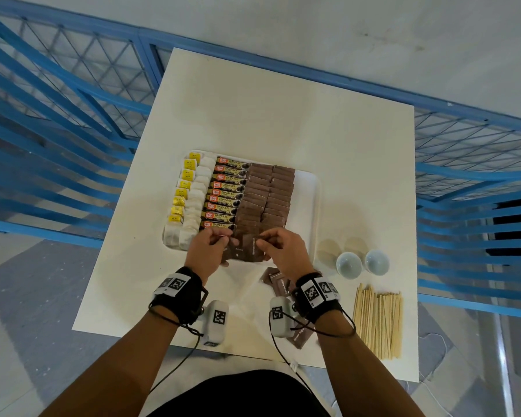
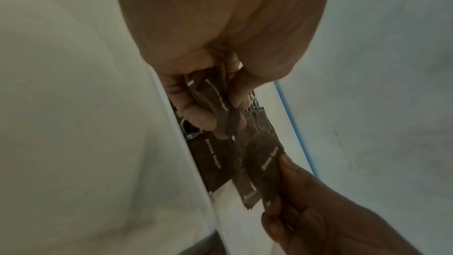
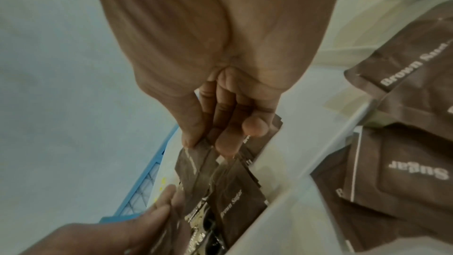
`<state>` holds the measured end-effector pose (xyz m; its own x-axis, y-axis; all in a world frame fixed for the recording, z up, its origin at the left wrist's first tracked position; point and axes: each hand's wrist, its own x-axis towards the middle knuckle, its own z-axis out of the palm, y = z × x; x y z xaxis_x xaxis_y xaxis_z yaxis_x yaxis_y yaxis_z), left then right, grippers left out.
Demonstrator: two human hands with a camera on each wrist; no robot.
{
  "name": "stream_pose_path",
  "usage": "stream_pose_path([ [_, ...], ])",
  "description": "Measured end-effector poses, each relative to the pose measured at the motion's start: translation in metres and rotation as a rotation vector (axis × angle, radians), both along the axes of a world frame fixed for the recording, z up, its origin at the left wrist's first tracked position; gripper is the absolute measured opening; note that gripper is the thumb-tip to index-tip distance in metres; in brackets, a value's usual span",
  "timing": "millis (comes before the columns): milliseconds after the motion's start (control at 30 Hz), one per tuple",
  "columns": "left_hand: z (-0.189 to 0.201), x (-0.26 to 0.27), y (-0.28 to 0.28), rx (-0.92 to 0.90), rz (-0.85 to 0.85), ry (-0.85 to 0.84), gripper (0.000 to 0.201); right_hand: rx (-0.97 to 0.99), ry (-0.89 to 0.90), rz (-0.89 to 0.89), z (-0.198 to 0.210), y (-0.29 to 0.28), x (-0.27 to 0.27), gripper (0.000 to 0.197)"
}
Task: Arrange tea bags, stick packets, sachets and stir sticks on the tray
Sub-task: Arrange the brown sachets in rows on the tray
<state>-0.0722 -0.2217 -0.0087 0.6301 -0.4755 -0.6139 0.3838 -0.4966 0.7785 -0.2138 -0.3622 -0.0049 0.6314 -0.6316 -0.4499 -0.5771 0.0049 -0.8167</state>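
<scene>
A white tray [image 1: 313,188] on the table holds a column of tea bags [image 1: 193,203], a column of stick packets [image 1: 226,194] and two columns of brown sugar sachets [image 1: 268,197]. Both hands are over the tray's near edge. My left hand [image 1: 223,239] pinches a few brown sachets [image 2: 210,94] between thumb and fingers. My right hand [image 1: 263,240] pinches the top edge of another brown sachet [image 3: 193,162]; in the left wrist view its thumb lies on that sachet [image 2: 267,162]. Stir sticks [image 1: 378,320] lie in a bundle on the table at the near right.
Loose brown sachets [image 1: 278,284] lie on the table below my right wrist, seen close in the right wrist view [image 3: 404,162]. Two small pale bowls [image 1: 348,264] stand right of the tray. Blue mesh railings [image 1: 57,115] surround the white table [image 1: 253,100].
</scene>
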Motion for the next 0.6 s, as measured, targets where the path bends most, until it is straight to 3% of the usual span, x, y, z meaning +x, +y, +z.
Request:
stream_pose_path([
  [133, 0.001, -0.005, -0.003, 0.042, -0.076, 0.007, 0.013, 0.096, -0.087, -0.105, 0.003, 0.001, -0.001, 0.013],
  [267, 0.007, -0.014, -0.005, -0.044, -0.112, 0.09, 0.023, 0.16, -0.104, -0.117, 0.0, 0.003, -0.001, 0.014],
  [400, 0.002, -0.018, -0.005, -0.022, -0.219, -0.086, 0.013, 0.181, -0.076, -0.098, -0.002, 0.005, 0.001, 0.014],
  [600, -0.002, -0.012, 0.003, -0.054, -0.331, -0.099, 0.008, 0.057, -0.064, -0.079, -0.002, 0.002, 0.005, 0.012],
])
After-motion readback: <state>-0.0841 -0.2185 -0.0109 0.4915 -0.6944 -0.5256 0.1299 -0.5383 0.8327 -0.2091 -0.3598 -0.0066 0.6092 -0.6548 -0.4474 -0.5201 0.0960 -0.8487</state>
